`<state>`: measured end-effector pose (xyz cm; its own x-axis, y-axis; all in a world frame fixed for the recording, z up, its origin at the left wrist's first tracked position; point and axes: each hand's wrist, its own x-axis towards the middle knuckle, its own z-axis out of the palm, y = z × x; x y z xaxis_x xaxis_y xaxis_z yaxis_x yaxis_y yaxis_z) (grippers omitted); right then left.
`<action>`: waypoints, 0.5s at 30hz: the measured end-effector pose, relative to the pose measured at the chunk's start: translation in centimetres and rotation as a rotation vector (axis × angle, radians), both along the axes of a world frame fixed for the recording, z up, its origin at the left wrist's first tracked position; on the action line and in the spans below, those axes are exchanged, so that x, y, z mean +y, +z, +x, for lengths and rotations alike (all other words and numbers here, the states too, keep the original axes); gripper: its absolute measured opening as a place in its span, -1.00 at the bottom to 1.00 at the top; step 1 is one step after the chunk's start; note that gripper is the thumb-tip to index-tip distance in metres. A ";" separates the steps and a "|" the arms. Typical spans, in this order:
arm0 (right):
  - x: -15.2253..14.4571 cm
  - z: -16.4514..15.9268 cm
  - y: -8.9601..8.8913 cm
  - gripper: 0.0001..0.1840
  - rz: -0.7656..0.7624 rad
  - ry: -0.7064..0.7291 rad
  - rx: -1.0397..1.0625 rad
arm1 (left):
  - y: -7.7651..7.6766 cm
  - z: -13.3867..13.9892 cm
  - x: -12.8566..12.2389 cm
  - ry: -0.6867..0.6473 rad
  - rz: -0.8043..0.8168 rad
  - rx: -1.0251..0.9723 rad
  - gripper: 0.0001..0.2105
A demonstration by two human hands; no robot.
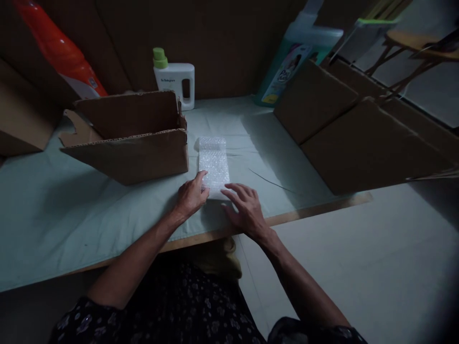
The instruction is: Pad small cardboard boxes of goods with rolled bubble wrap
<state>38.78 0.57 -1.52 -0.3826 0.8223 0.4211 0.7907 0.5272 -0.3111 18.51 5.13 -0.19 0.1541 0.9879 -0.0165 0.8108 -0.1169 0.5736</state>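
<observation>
A strip of white bubble wrap point(214, 162) lies flat on the pale green table cover point(71, 210), running away from me. My left hand point(191, 196) rests at its near left corner, thumb on the wrap. My right hand point(244, 208) lies flat with fingers spread, fingertips touching the near right edge of the wrap. Neither hand lifts anything.
An open cardboard box point(132, 138) stands just left of the wrap. Flattened cardboard point(358, 129) lies at the right. At the back stand a white jug with a green cap point(175, 83), an orange bottle point(60, 52) and a teal bottle point(294, 57). The table's wooden edge point(315, 210) is near.
</observation>
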 end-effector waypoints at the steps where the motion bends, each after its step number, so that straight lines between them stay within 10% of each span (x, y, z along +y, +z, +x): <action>1: 0.2 -0.2 0.0 -0.69 -0.026 0.044 -0.065 | -0.2 0.0 -0.1 0.002 0.038 -0.015 -0.50; 7: 1.4 -0.7 1.3 -0.68 -0.112 0.133 -0.113 | -0.6 -1.9 -3.4 -0.127 0.385 -0.083 -0.64; 15: -1.9 -0.6 3.9 -0.73 -0.293 0.252 0.004 | -1.2 -3.4 -7.9 -0.219 0.276 -0.181 -0.73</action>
<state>38.16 -1.32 2.38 -0.5869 0.7884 0.1841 0.6464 0.5933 -0.4797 15.06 -2.75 -1.42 0.3382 0.8948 0.2915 0.6383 -0.4457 0.6276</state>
